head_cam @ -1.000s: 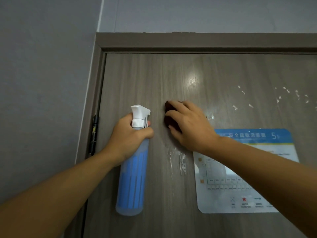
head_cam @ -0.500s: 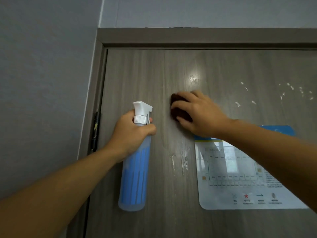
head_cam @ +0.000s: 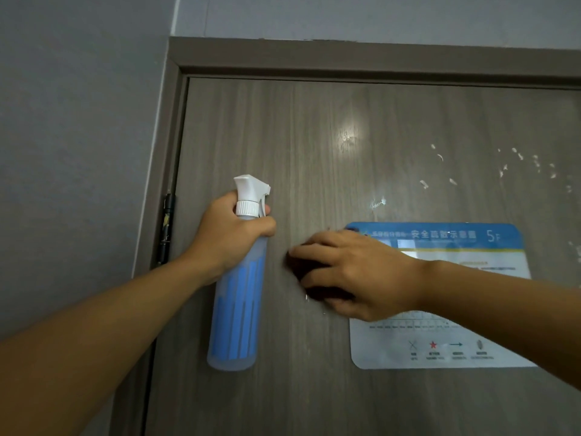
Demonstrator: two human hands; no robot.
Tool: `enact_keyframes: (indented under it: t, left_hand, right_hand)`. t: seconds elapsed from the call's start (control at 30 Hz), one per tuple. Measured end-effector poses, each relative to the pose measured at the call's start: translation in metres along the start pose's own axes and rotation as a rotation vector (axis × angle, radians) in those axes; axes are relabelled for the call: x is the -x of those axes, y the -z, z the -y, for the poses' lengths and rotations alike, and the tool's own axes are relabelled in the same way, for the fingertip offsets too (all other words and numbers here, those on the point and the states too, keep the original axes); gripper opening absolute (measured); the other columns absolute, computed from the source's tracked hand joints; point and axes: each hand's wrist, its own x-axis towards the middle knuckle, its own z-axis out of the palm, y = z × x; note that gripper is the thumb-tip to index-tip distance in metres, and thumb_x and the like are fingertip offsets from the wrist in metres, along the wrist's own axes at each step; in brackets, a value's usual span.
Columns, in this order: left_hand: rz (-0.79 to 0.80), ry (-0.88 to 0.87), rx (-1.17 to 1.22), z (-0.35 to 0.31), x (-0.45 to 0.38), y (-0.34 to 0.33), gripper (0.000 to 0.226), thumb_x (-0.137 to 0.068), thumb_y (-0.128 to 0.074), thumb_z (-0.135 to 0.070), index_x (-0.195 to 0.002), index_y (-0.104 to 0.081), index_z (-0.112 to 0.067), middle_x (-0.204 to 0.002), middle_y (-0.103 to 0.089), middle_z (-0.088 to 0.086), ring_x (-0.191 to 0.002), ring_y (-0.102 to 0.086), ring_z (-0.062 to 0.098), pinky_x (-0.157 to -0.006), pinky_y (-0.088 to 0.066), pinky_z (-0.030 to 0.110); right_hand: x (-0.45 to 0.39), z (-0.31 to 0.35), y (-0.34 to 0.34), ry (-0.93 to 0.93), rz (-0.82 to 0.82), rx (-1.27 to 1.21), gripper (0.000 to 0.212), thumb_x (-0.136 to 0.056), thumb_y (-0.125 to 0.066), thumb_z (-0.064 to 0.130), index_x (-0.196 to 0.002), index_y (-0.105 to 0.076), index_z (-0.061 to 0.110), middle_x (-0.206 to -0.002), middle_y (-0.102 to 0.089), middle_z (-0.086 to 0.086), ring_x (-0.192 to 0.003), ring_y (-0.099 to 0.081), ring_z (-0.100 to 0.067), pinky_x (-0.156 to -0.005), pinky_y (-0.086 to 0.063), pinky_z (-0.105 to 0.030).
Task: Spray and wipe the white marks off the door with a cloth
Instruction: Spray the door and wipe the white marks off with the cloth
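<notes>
A grey-brown wood-grain door (head_cam: 314,136) fills the view. My left hand (head_cam: 229,237) grips the neck of a translucent spray bottle (head_cam: 237,306) with blue liquid and a white trigger head, held upright close to the door. My right hand (head_cam: 355,272) presses a dark brown cloth (head_cam: 301,269) flat against the door, just left of a notice; the cloth is mostly hidden under my fingers. White marks (head_cam: 522,165) are scattered at the upper right of the door, and a small smear (head_cam: 377,203) sits above my right hand.
A blue-and-white floor-plan notice (head_cam: 440,341) is stuck to the door at the right. The door frame (head_cam: 176,67) runs along the top and left, with a dark hinge (head_cam: 166,228) on the left edge. Grey wall (head_cam: 72,152) lies to the left.
My right hand has slid the cloth down the door, from above the notice's top edge to over the streaked white marks beside it. The left hand and bottle have stayed put.
</notes>
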Motion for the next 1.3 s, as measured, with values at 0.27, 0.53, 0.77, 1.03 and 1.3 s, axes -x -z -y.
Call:
enact_keyframes:
  t: [0.27,0.53,0.77,1.03,1.3]
  left_hand:
    - [0.021,0.001,0.011,0.002,-0.002,0.001,0.038,-0.062,-0.075,-0.024,-0.099,-0.075,-0.013,-0.103,-0.076,0.012,-0.084,-0.07,0.017,-0.076,-0.058,0.035]
    - [0.023,-0.01,-0.009,0.002,-0.003,0.001,0.035,-0.066,-0.078,-0.02,-0.1,-0.075,-0.012,-0.102,-0.075,0.014,-0.085,-0.072,0.02,-0.075,-0.059,0.035]
    - [0.004,0.007,-0.024,-0.001,0.0,0.001,0.041,-0.06,-0.076,-0.027,-0.1,-0.074,-0.018,-0.105,-0.078,0.005,-0.098,-0.074,0.025,-0.09,-0.062,0.049]
    - [-0.002,0.019,-0.031,-0.003,0.001,0.0,0.04,-0.06,-0.075,-0.028,-0.1,-0.075,-0.021,-0.104,-0.078,0.0,-0.098,-0.074,0.021,-0.092,-0.061,0.047]
    - [0.008,0.004,0.012,0.002,-0.003,0.0,0.036,-0.06,-0.074,-0.025,-0.095,-0.075,-0.018,-0.101,-0.077,0.006,-0.087,-0.072,0.016,-0.08,-0.057,0.035]
  right_hand:
    - [-0.012,-0.047,0.013,-0.357,-0.232,0.013,0.042,-0.088,-0.056,0.042,-0.123,-0.07,0.024,-0.146,-0.053,-0.006,-0.118,-0.055,-0.03,-0.091,-0.052,-0.051]
    - [-0.034,-0.019,-0.007,-0.603,-0.434,0.006,0.038,-0.091,-0.063,0.031,-0.126,-0.067,0.018,-0.151,-0.048,-0.011,-0.125,-0.049,-0.035,-0.099,-0.048,-0.054]
    - [0.013,0.051,-0.038,-0.16,-0.186,-0.015,0.034,-0.096,-0.057,0.035,-0.125,-0.068,0.02,-0.155,-0.045,-0.008,-0.129,-0.051,-0.032,-0.1,-0.045,-0.046]
    - [0.023,0.035,-0.03,-0.082,-0.1,0.038,0.035,-0.095,-0.06,0.041,-0.127,-0.068,0.028,-0.155,-0.046,-0.003,-0.133,-0.049,-0.025,-0.1,-0.046,-0.042]
    - [-0.038,-0.047,0.002,-0.498,-0.384,0.132,0.046,-0.091,-0.046,0.045,-0.121,-0.068,0.019,-0.139,-0.056,-0.01,-0.105,-0.057,-0.034,-0.081,-0.048,-0.042]
